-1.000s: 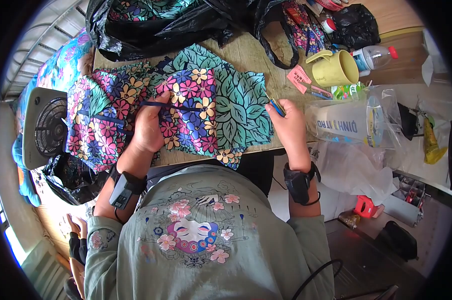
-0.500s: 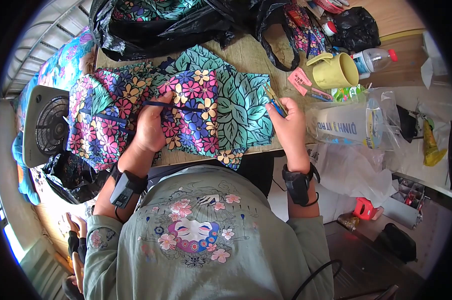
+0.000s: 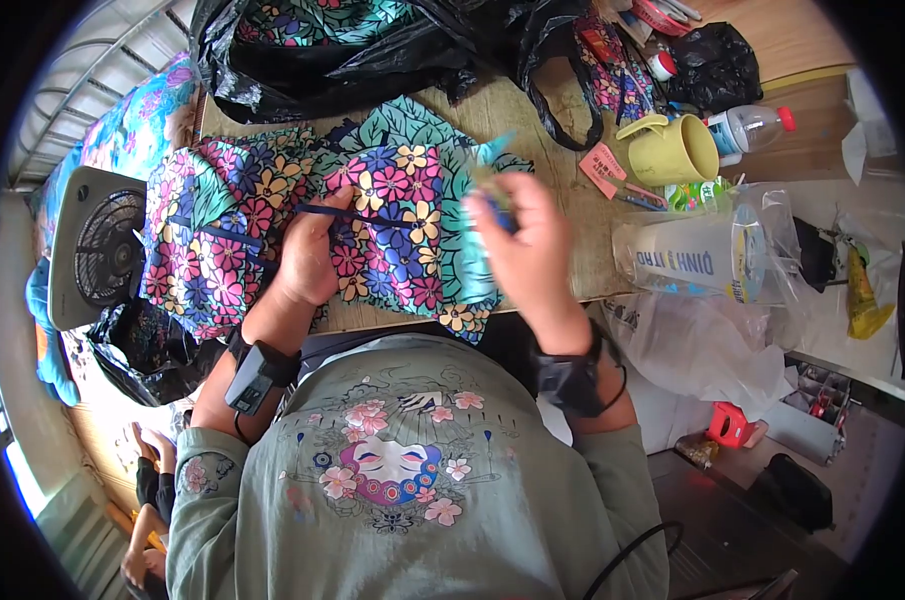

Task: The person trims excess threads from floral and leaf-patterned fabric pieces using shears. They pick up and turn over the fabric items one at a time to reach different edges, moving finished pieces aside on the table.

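My left hand (image 3: 311,255) is closed on a piece of floral fabric (image 3: 398,235), its thumb near a dark blue strap (image 3: 358,215). Pink, blue and yellow flowers cover this piece, and its right part is teal with a leaf print. My right hand (image 3: 528,245), smeared by motion, is over the teal fabric (image 3: 463,265), whose right side looks lifted and folded. Small thread snips (image 3: 500,205) with blue on the handle are in its fingers, mostly hidden. More floral fabric (image 3: 208,265) lies piled left of my left hand.
A black plastic bag (image 3: 373,75) holding matching fabric lies at the back. To the right are a yellow mug (image 3: 678,150), a clear bottle (image 3: 748,125), a pink paper (image 3: 603,170) and a plastic cup (image 3: 683,250). A fan (image 3: 103,245) stands at left.
My right hand has moved left over the fabric, with the snips still in it. The teal right side has been drawn leftward. My left hand stays nearly in place.
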A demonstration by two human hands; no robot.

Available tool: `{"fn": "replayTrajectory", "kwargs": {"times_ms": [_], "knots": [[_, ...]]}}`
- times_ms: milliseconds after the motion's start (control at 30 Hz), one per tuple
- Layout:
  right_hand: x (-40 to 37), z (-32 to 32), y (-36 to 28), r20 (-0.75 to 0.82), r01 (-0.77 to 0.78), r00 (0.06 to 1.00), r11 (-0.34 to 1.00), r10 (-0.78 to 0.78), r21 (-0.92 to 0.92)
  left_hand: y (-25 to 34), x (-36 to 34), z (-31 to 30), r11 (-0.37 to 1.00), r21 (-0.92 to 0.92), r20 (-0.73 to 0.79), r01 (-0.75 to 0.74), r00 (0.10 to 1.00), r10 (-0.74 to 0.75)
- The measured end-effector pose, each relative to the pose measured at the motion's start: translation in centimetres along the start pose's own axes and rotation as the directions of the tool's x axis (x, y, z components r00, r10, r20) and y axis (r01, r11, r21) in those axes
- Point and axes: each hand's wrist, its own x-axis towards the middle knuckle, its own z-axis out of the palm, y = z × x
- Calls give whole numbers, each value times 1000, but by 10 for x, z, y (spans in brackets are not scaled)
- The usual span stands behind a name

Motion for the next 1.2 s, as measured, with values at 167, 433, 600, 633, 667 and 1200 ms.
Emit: {"fn": "replayTrajectory", "kwargs": {"times_ms": [167,433,600,633,667,1200], "knots": [[-2,65,-28,255,229,940,973,-225,14,-6,0,-28,980,142,-53,-139,988,148],[-7,25,-11,257,99,956,980,-142,173,3,-4,-15,999,-42,56,1,998,2],[-25,-35,25,84,-27,996,999,25,33,0,-1,2,999,19,-50,-35,998,36],[-30,-44,27,95,-39,995,997,44,-60,0,1,-3,1000,-6,-34,-18,999,17],[-35,-51,29,103,-48,993,987,64,-153,-1,2,-7,1000,-5,-37,-16,999,15],[-43,-48,33,169,37,985,912,36,-408,0,2,-7,1000,6,-85,-18,996,18]]}}
